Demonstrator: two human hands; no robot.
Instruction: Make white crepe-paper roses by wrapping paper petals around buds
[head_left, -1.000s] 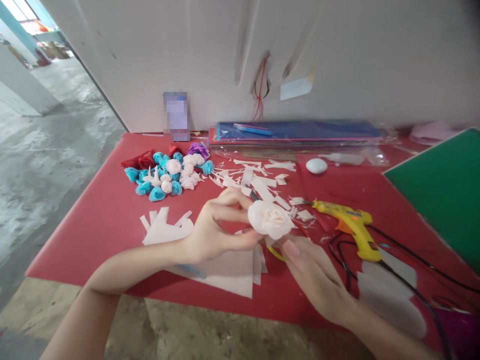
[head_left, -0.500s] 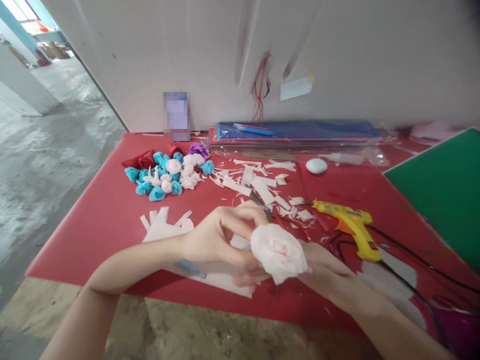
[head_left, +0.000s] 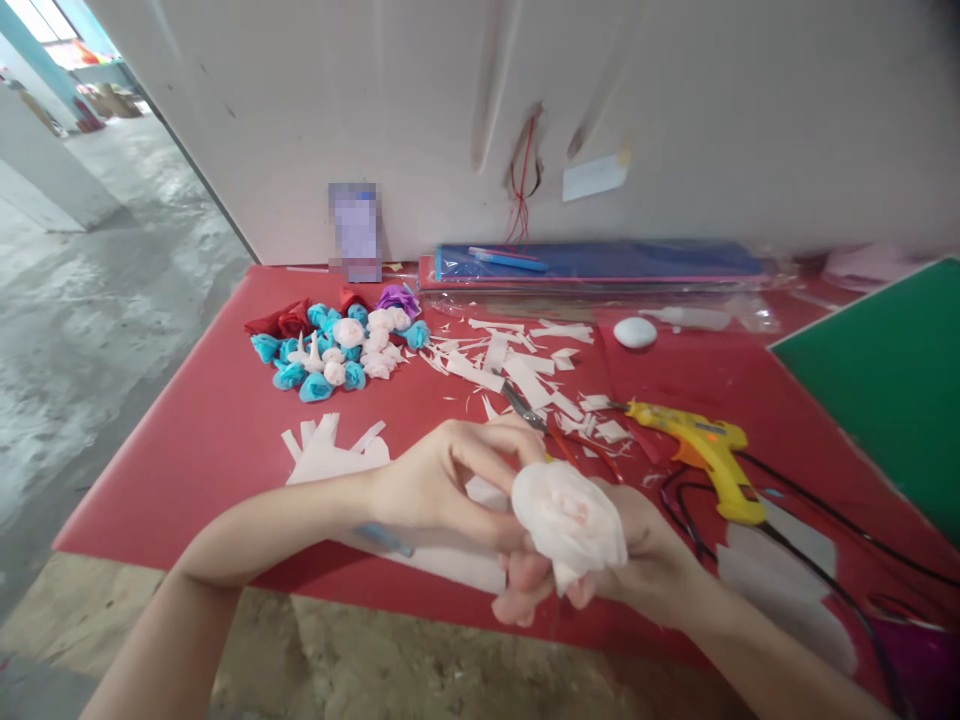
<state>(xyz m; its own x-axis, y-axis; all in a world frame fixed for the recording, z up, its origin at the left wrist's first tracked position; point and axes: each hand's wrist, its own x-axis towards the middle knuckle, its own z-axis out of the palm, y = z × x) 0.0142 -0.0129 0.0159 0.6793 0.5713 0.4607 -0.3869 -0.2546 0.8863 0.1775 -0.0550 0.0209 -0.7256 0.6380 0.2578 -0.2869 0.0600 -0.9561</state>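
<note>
A white paper rose [head_left: 571, 520] with a faint pinkish centre is held up between my two hands, its open face toward me. My left hand [head_left: 442, 480] comes in from the left, its thumb and fingers closed at the rose's side and base. From the right, my right hand [head_left: 652, 555] grips the rose from behind and below, most of its fingers hidden by the petals. Under my hands lie white sheets [head_left: 442, 565] and a blue pen-like stick [head_left: 386, 540]. Just beyond are scissors [head_left: 525, 408], partly covered.
Paper flowers [head_left: 315, 385] in blue, white, red and purple are heaped at left. White paper scraps [head_left: 529, 380] litter the middle. A yellow glue gun [head_left: 697, 435] with a black cord lies right, near a white egg-shaped object [head_left: 634, 332] and a green board [head_left: 885, 380].
The rose has shifted slightly right and down and tilted a little. More fingertips show beneath it, and my right hand has turned around its base.
</note>
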